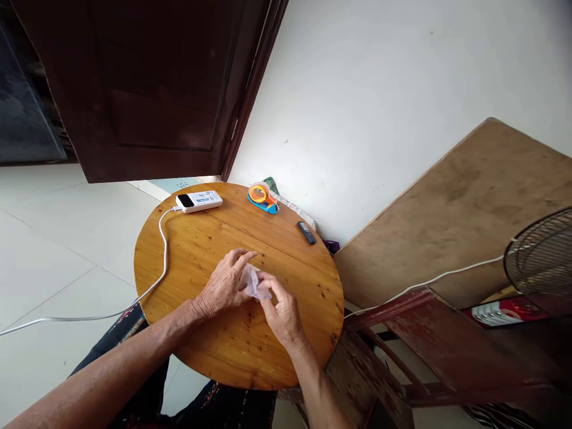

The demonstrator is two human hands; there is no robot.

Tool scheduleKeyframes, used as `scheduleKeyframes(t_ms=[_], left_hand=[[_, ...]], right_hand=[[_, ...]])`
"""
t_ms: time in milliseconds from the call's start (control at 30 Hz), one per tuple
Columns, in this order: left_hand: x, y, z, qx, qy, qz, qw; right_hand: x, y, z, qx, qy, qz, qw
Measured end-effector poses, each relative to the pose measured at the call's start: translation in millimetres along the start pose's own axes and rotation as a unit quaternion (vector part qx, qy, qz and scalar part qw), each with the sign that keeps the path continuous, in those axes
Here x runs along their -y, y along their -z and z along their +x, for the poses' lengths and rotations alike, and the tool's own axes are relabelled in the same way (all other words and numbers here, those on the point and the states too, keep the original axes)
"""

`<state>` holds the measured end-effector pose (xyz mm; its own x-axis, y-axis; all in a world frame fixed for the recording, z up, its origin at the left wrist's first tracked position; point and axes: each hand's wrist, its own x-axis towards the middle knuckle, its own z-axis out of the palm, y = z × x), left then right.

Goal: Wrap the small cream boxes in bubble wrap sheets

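Note:
Over the middle of the round wooden table (192,250), a small crumpled piece of translucent, pale purple film (251,281) is between my two hands. My left hand (223,279) grips it from the left, with the thumb and some fingertips partly hidden behind it. On the other side, my right hand (283,310) pinches its right edge between thumb and fingers. Whether the piece is a small bag or a sheet I cannot tell.
A white device (203,201) with a plugged-in cable (165,250) lies at the table's back left. Along the back edge are a tape dispenser (263,198) and a dark blurred object (306,232). A wooden chair (429,339) and a fan (543,262) stand to the right.

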<state>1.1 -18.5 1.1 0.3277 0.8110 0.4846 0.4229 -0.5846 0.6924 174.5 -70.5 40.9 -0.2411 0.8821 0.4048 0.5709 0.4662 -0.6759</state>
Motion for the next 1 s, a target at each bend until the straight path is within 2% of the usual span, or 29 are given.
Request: scheduleKeyframes(t_ms=[100,267,367,500,567,633,767,867,1000], left_hand=[[2,6.0,2,0.057,-0.011,-0.017,0.998],[5,18.5,2,0.128,-0.056,-0.053,0.989],[8,19.3,2,0.134,-0.064,-0.057,0.987],[7,18.3,3,0.118,-0.035,-0.077,0.989],[3,19.6,4,0.109,-0.012,-0.089,0.990],[-3,21.1,5,0.114,0.029,-0.088,0.989],[-14,21.9,7,0.112,0.109,-0.008,0.988],[-17,21.9,9,0.090,0.118,0.039,0.988],[-11,19.1,9,0.089,0.105,-0.016,0.990]], right_hand=[[-5,-10,-10,-0.022,0.048,-0.032,0.998],[-11,-15,-14,-0.033,0.096,-0.079,0.992],[-14,-16,-15,-0.041,0.108,-0.097,0.989],[-12,-17,-13,-0.049,0.110,-0.095,0.988],[-8,-13,-9,-0.048,0.079,-0.064,0.994],[-3,-8,-1,-0.048,0.015,-0.028,0.998],[-6,-1,19,-0.035,-0.125,0.000,0.992],[-19,-3,34,-0.034,-0.182,0.047,0.982],[-34,-10,47,-0.034,-0.225,0.093,0.969]])
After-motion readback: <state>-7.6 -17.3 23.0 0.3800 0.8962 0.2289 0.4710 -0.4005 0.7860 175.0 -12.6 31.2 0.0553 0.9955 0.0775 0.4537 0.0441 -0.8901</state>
